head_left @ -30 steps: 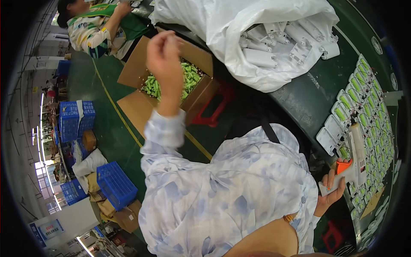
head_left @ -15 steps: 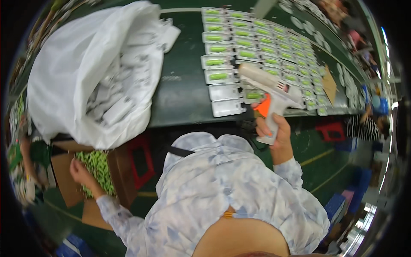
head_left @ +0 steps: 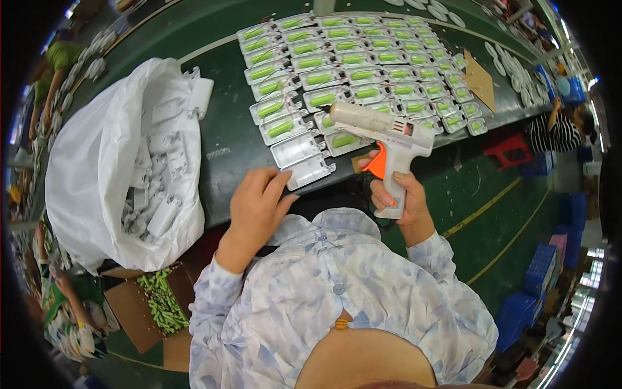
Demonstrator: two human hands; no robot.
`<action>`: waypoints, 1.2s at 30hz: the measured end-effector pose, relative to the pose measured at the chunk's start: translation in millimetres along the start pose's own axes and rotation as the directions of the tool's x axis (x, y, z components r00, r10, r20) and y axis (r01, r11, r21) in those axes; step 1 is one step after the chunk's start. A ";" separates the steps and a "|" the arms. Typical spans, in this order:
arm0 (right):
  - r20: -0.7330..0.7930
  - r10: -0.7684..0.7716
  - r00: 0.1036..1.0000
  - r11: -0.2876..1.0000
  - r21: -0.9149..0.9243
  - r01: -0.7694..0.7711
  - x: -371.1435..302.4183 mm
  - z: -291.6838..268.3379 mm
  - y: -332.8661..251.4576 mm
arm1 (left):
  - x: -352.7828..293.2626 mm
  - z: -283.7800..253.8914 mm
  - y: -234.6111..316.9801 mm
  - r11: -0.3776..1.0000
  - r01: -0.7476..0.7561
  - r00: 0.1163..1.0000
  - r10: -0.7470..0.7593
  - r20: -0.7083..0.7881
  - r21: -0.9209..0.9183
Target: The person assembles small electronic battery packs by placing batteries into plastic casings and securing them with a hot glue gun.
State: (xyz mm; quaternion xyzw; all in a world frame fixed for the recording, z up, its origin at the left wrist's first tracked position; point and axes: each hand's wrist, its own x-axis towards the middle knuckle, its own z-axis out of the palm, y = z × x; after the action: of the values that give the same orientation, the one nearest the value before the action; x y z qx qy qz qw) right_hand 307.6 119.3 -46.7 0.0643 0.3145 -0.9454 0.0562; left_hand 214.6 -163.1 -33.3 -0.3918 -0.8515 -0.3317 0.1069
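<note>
My right hand [head_left: 403,194] grips a white hot glue gun [head_left: 400,152] with an orange trigger; its nozzle points left over the rows of white plastic housings [head_left: 311,63]. Most of those housings hold a green battery cell [head_left: 319,80]. Two at the near left end, such as this white housing [head_left: 310,172], have no cell in them. Beside that nearest housing is my left hand [head_left: 258,201], fingers bent and fingertips at its left end. The inside of its grasp is hidden, so what it holds cannot be made out.
A large white sack [head_left: 91,175] of white plastic parts stands on the green table [head_left: 223,123] at left. Below it, a cardboard box [head_left: 133,311] holds many green cells. A brown board [head_left: 481,81] and round white parts lie far right. Other people work around.
My left hand has come up from the box of green cells to the nearest housing at the table edge. My right hand still holds the glue gun. The view has shifted.
</note>
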 end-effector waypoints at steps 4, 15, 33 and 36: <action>-0.088 -0.120 0.989 0.993 -0.017 0.119 -27.1 -15.9 -34.6 | 15.3 21.3 0.9 0.993 0.098 0.989 -0.104 0.104 0.064; -0.244 -0.558 0.793 0.829 -0.197 0.523 -41.6 -102.9 -175.2 | 22.2 3.4 -16.3 0.985 0.076 0.972 -0.108 0.211 0.152; -0.580 -0.560 0.592 0.828 -0.422 0.370 -38.9 -290.7 -369.6 | 21.0 -38.4 -63.3 0.695 0.230 0.885 -0.440 0.151 0.681; -0.610 -0.574 0.546 0.819 -0.429 0.382 -24.7 -291.9 -381.0 | 32.8 -41.0 -60.3 0.670 0.184 0.863 -0.461 0.209 0.719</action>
State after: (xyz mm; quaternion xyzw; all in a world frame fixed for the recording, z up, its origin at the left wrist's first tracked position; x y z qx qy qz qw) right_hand 301.2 599.8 -50.8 0.3308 0.4300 -0.7745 -0.3252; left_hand 144.9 -198.7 -16.7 -0.2210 -0.9727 0.0685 0.0164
